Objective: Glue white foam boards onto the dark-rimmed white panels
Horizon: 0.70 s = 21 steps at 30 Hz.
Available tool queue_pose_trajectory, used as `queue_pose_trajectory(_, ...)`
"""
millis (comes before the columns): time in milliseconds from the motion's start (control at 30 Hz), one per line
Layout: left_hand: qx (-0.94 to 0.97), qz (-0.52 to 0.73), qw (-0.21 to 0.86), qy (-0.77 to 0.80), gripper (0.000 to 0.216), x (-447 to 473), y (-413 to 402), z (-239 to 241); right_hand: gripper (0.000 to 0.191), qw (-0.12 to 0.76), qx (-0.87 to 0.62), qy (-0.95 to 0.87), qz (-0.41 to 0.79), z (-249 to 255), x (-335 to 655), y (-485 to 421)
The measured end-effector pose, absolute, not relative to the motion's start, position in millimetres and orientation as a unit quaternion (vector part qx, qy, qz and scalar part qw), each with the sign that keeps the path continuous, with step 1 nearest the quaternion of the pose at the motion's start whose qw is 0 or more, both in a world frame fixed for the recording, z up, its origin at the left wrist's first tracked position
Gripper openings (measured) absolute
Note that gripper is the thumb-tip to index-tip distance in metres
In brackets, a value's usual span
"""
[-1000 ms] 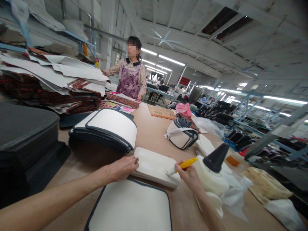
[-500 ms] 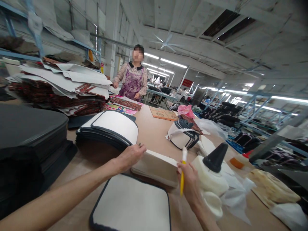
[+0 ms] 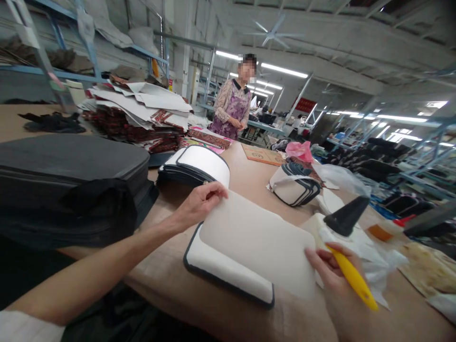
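My left hand (image 3: pixel 207 198) pinches the upper left corner of a thin cream sheet (image 3: pixel 256 237) with rounded corners. The sheet hangs tilted over a white panel with a dark edge (image 3: pixel 228 268), covering its upper part. At the sheet's right edge, my right hand (image 3: pixel 335 268) is closed, with the fingers on that edge. The same hand holds a brush by its yellow handle (image 3: pixel 352 278); the brush's head is hidden. Just behind that hand stands a whitish bottle with a black cone-shaped top (image 3: pixel 347 216).
A stack of dark-edged white panels (image 3: pixel 203 161) lies beyond my left hand. A tied bundle (image 3: pixel 294 185) sits at right. Dark padded pieces (image 3: pixel 71 185) are piled at left, near layered fabric sheets (image 3: pixel 138 114). A person (image 3: pixel 233 104) stands across the table.
The cream sheet has been lifted and drawn toward me over the dark-edged panel. The brush handle has swung to point down and right. My view has turned left.
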<state>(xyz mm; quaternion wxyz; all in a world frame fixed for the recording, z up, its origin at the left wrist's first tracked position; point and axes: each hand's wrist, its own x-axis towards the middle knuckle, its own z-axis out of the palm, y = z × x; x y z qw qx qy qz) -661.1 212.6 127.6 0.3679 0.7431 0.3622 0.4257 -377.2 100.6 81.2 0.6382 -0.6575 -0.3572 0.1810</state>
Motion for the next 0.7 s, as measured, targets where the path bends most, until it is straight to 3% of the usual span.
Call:
queue_pose_trajectory(100, 0.697, 0.342, 0.507, 0.375, 0.03, -676.3, 209.7, 84.3, 0.067, 0.609, -0.697, -0.32, 0.205, 44.2, -379.2, 92.5)
queue_pose_trajectory(167, 0.685, 0.313, 0.537, 0.379, 0.039, -683.1, 208.4, 58.4, 0.07, 0.587, -0.721, -0.299, 0.216, 27.1, -381.0, 90.3)
queue_pose_trajectory(367, 0.698, 0.3, 0.489, 0.429, 0.03, -695.0, 205.5, 18.2, 0.063, 0.533, -0.743, -0.332, 0.233, 5.4, -396.9, 93.7)
queue_pose_trajectory(533, 0.726, 0.269, 0.441, 0.455, 0.022, -702.9, 201.7, 7.0, 0.055, 0.47, -0.766, -0.426, 0.1, -12.4, -406.5, 98.5)
queue_pose_trajectory(700, 0.75, 0.238, 0.403, 0.468, 0.022, -703.4, 199.9, -2.8, 0.051, 0.368, -0.796, -0.479, 0.042, -29.1, -399.8, 102.6)
